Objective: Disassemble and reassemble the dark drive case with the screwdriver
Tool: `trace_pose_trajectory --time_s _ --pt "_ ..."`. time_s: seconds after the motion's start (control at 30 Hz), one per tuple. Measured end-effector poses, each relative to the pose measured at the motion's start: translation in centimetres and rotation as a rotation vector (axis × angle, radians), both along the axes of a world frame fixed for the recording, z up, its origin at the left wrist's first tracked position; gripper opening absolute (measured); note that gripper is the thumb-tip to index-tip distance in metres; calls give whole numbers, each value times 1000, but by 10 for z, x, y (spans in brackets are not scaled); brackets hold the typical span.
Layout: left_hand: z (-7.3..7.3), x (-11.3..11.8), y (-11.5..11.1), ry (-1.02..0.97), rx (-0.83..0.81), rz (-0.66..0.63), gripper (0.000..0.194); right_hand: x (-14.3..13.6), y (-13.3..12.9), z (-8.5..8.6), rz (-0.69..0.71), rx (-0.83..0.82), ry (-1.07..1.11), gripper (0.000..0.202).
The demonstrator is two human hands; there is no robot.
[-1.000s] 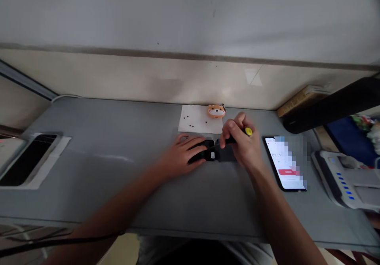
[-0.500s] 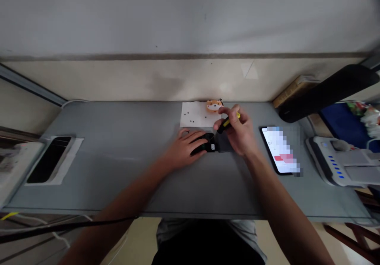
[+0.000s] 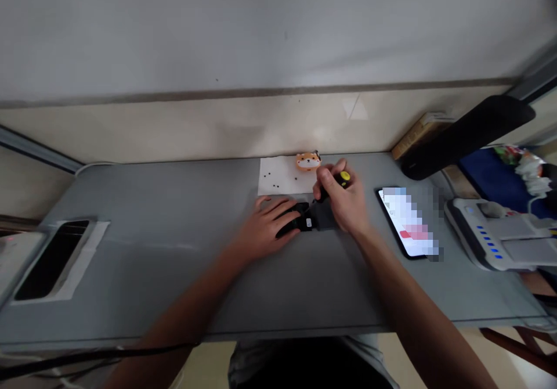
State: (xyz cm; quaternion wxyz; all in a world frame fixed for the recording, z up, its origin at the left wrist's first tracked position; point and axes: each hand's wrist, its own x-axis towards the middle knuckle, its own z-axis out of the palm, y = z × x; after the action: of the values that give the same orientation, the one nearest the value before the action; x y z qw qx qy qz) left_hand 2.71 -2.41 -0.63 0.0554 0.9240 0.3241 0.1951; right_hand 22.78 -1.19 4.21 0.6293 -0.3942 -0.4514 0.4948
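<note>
A small black device point(image 3: 307, 213) with a small white label lies on the grey table, its left part covered by my left hand point(image 3: 272, 226). The fingers of that hand are curved over the device, holding it against the tabletop. My right hand point(image 3: 346, 200) is closed round a black-and-yellow screwdriver point(image 3: 343, 178), tilted with its shaft pointing down to the device's upper edge. Whether the tip sits in a screw is too small to tell. Just right of the device, partly under my right hand, is a dark flat piece point(image 3: 325, 218). Behind the hands, several tiny black screws lie on white paper point(image 3: 282, 171).
An orange animal-face case point(image 3: 308, 161) stands by the wall. On the right are a lit phone point(image 3: 407, 223), a white power strip point(image 3: 500, 232), a black cylinder point(image 3: 467, 136) and a cardboard box point(image 3: 422, 133). A dark phone point(image 3: 54, 258) lies far left on white paper.
My right hand has turned the screwdriver more upright, so the yellow handle end faces me more. The left hand stays on the device. The whole view has shifted slightly.
</note>
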Motion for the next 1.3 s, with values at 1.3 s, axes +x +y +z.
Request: trace_pose_trajectory --time_s 1.3 --pt "-6 0 2 2 46 -12 32 10 -2 -3 -108 135 -504 30"
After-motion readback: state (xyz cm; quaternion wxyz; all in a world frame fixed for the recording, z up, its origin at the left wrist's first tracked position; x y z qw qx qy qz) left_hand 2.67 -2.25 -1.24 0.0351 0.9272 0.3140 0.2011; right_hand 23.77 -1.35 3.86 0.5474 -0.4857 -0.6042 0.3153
